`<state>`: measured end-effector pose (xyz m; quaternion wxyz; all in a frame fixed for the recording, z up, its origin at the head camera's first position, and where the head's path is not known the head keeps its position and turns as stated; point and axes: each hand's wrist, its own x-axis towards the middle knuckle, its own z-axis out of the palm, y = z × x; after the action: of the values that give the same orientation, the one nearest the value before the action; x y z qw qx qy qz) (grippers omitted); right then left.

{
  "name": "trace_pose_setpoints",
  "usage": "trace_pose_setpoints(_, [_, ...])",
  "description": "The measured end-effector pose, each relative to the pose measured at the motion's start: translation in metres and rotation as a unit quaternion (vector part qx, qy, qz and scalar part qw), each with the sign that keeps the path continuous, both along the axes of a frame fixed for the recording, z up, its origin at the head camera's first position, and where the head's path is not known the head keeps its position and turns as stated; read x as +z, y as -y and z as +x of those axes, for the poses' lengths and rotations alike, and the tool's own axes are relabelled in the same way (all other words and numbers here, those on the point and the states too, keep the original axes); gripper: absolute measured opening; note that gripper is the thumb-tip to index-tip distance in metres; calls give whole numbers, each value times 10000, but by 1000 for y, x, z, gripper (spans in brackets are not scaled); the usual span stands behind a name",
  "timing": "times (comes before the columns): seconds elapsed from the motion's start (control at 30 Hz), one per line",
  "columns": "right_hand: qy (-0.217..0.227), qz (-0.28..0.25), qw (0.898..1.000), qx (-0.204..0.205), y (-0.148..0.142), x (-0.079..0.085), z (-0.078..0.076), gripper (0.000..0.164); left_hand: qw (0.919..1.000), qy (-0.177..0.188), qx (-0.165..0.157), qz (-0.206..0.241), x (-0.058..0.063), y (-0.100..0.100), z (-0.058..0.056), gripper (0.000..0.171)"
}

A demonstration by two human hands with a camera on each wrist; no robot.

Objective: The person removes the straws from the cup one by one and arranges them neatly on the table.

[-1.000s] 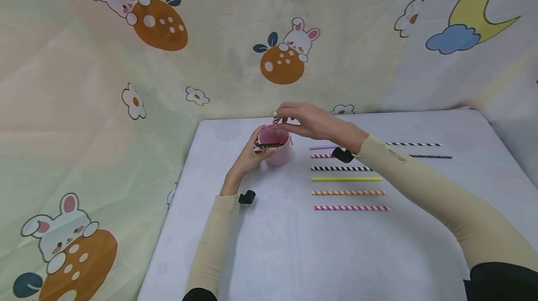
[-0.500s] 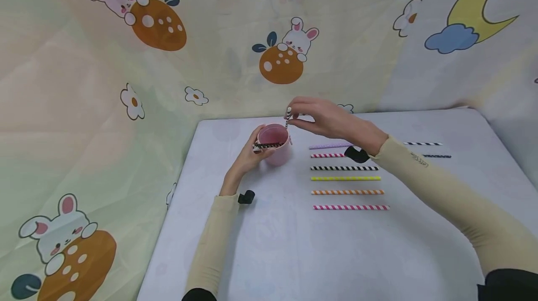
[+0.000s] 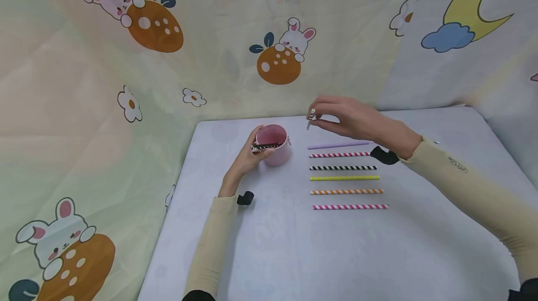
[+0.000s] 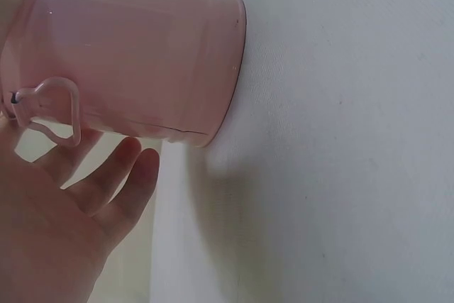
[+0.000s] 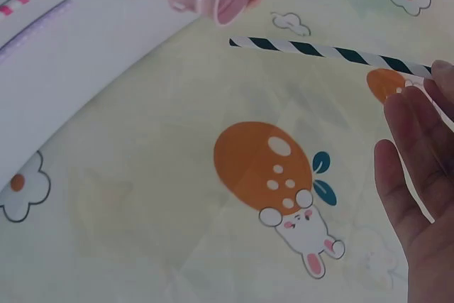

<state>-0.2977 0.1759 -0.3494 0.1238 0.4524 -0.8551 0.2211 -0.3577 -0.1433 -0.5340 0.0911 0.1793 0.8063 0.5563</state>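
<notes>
My left hand [image 3: 245, 160] grips a small pink bucket [image 3: 280, 156] by its left side, near the back left of the table. In the left wrist view, the bucket's wire loop [image 4: 74, 111] shows beside the curved fingers. Dark patterned straws [image 3: 268, 145] lie in the bucket's mouth, across its near rim by my thumb. To the right of the bucket and raised above the table, my right hand [image 3: 357, 118] pinches a black-and-white striped paper straw [image 5: 319, 51] by one end. Its other end points down, apart from the bucket.
Several paper straws lie in a column right of the bucket: lilac [image 3: 338, 145], red-striped [image 3: 339, 155], black-striped [image 3: 342, 168], yellow [image 3: 344, 178], orange-striped [image 3: 346, 192] and pink-striped [image 3: 350, 207]. A patterned curtain [image 3: 227, 58] hangs behind the table [image 3: 294, 254].
My right hand has moved right with the striped straw, from over the bucket's mouth to beyond its right side. My left hand and the bucket stay put. The forearm now covers straws at the far right.
</notes>
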Motion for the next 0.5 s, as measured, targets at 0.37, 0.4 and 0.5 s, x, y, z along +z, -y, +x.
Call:
trace_pose_setpoints(0.37, [-273,287,9991,-153,-30,3,9,25,9996,-6,-267,50,29,-2,14,85])
trace_pose_setpoints(0.4, [-303,309,9989,-152,-32,4,10,25,9996,18,-264,43,30,-2,14,86])
trace_pose_setpoints(0.5, [-412,414,9982,-169,-39,6,14,25,9997,79,-240,-6,32,-2,15,86])
